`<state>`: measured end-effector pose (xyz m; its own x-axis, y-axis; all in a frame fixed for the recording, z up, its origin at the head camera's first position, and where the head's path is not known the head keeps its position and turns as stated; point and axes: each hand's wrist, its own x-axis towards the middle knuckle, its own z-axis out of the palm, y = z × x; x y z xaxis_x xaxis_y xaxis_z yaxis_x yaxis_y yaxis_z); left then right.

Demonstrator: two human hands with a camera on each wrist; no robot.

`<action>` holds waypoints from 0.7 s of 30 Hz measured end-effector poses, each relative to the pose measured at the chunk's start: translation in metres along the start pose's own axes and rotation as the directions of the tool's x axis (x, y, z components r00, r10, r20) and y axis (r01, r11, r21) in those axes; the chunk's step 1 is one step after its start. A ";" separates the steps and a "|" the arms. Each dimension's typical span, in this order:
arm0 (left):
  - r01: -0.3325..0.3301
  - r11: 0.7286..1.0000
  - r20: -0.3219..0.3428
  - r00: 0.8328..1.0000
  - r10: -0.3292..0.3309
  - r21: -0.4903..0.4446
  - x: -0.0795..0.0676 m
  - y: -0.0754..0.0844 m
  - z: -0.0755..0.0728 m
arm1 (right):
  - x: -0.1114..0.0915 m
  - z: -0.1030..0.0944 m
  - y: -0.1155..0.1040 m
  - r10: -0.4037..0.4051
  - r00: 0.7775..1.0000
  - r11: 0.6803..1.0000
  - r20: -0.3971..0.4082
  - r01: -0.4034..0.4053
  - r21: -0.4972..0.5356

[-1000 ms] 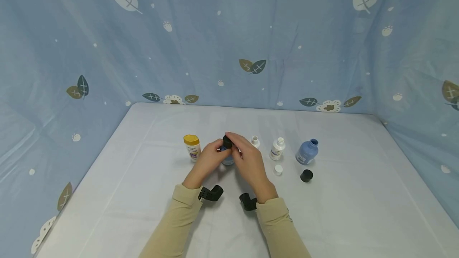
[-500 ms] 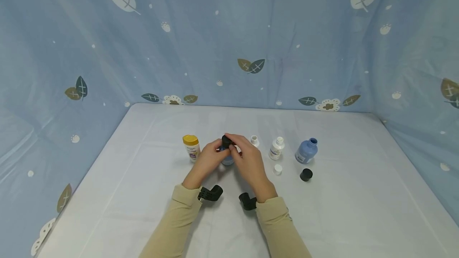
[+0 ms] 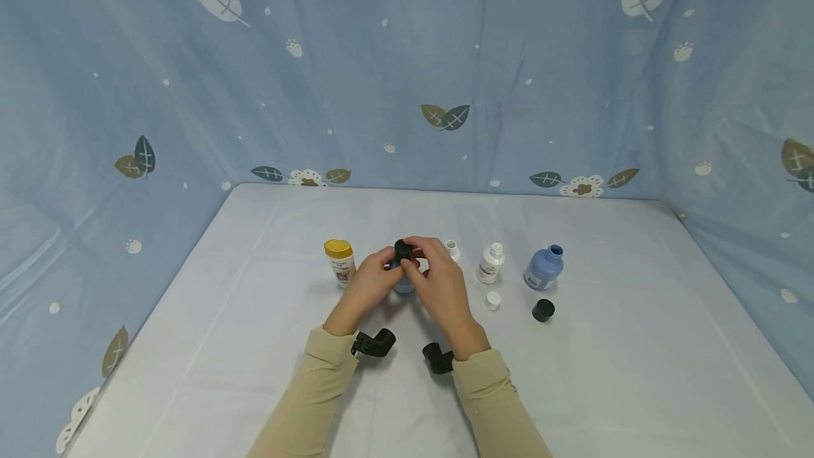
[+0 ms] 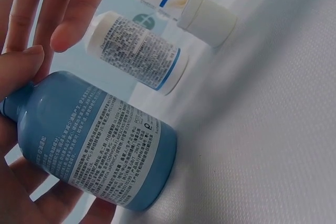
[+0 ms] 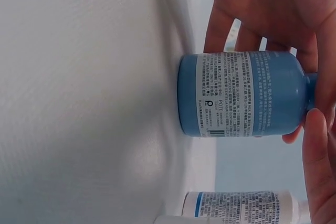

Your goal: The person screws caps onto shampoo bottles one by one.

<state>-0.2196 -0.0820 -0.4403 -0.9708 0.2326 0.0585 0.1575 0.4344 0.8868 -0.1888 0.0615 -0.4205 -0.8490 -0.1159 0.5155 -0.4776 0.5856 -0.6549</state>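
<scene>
A blue bottle (image 4: 118, 145) with a printed label stands upright on the table between my hands. My left hand (image 3: 370, 287) grips it near the neck. On its top sits a black cap (image 3: 403, 250), which my right hand (image 3: 443, 290) pinches between thumb and fingers. Whether the cap's thread is engaged cannot be seen. Just right of my right hand are a partly hidden uncapped white bottle (image 3: 452, 249) and a second uncapped white bottle (image 3: 491, 264). A white bottle with a yellow cap (image 3: 340, 262) stands left of my left hand.
Farther right stands another blue bottle (image 3: 543, 268), uncapped, with a loose black cap (image 3: 543, 310) in front of it. A small white cap (image 3: 492, 301) lies before the white bottles. The white-covered table (image 3: 610, 373) meets a blue patterned curtain (image 3: 356, 76) at the back.
My right thumb and fingers have shifted their hold around the black cap. My left hand and the blue bottle stay in place.
</scene>
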 end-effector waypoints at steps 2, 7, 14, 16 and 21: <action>-0.005 1.000 0.006 1.000 0.005 -0.010 0.000 0.000 0.000 | 0.000 0.000 0.000 0.013 1.000 1.000 0.009 -0.013 0.001; -0.002 1.000 0.019 1.000 0.002 -0.025 0.000 0.000 0.000 | 0.000 -0.001 0.000 0.036 0.999 0.999 0.026 -0.036 0.009; -0.015 1.000 0.018 1.000 0.015 0.006 -0.001 0.001 -0.002 | 0.000 -0.002 0.000 0.018 0.999 0.999 0.041 -0.017 -0.028; -0.026 1.000 0.017 1.000 0.026 0.004 -0.002 0.001 -0.002 | 0.000 -0.002 0.001 -0.004 0.999 0.999 0.037 0.005 -0.033; -0.021 1.000 0.013 1.000 0.021 0.005 -0.002 0.001 -0.002 | 0.001 -0.002 0.000 -0.045 0.999 0.999 0.023 0.046 -0.023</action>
<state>-0.2180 -0.0835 -0.4386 -0.9647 0.2535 0.0712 0.1792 0.4338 0.8830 -0.1895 0.0634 -0.4186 -0.8314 -0.1610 0.5318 -0.5108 0.5983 -0.6174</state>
